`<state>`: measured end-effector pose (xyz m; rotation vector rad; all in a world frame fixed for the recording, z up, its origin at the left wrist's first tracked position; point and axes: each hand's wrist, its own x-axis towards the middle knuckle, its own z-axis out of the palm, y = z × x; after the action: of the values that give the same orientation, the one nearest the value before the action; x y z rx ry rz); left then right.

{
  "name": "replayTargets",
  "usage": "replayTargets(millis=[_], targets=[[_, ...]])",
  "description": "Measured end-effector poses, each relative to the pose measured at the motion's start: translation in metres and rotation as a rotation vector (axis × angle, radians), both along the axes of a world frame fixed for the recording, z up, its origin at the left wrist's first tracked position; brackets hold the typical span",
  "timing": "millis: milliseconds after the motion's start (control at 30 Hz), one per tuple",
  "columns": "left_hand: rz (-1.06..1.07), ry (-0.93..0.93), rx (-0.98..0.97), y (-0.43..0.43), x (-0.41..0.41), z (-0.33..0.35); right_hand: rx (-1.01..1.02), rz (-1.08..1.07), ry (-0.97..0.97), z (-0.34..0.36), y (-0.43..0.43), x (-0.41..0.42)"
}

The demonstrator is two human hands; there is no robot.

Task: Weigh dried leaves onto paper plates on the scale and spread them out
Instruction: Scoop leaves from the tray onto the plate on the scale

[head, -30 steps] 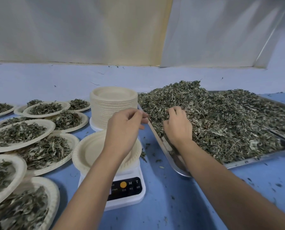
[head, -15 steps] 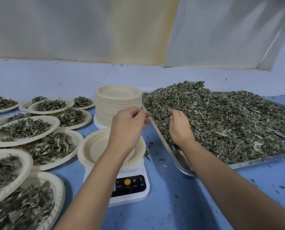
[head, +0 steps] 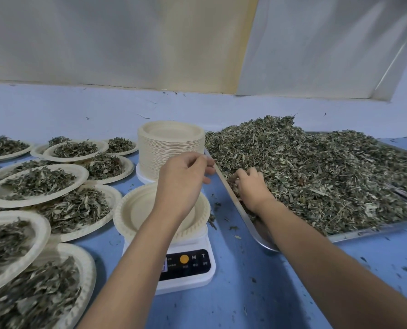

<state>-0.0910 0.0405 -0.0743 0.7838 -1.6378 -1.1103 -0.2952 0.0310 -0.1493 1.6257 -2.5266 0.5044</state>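
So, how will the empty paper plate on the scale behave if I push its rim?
Probably very light: the empty paper plate looks thin, like those in the tall stack. It overhangs the small scale, so a push on its rim may tip or slide it. Its fluted rim likely adds some stiffness.

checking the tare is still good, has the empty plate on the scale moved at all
No. The empty plate sits in the same spot on the scale, just behind its display.

The tray (head: 247, 217) is shiny smooth metal. The plates (head: 171, 148) are matt paper. The scale (head: 186, 284) is smooth white plastic. The leaves (head: 316, 172) look dry and rough.
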Motion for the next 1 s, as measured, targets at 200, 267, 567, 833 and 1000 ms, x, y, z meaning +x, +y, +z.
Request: replayTargets(millis=[200, 267, 567, 833, 1000], targets=[[-0.005, -0.011, 0.027, -0.002, -0.002, -0.006, -0.499, -0.052, -0.482, 0.015, 0.002, -0.005], [-0.009, -0.019, 0.048, -0.002, -0.003, -0.008, -0.538, -0.106, -0.607, 0.017, 0.005, -0.010], [-0.014, 0.013, 0.192, -0.005, -0.004, -0.015, -0.771, -0.245, -1.285, 0.042, 0.016, -0.004], [0.052, 0.272, 0.419, -0.018, 0.006, -0.008, -0.798, -0.048, -1.616, 0.069, 0.010, 0.017], [0.106, 0.361, 0.494, -0.021, 0.024, -0.002, -0.772, 0.312, -1.778, 0.090, 0.000, 0.080]])
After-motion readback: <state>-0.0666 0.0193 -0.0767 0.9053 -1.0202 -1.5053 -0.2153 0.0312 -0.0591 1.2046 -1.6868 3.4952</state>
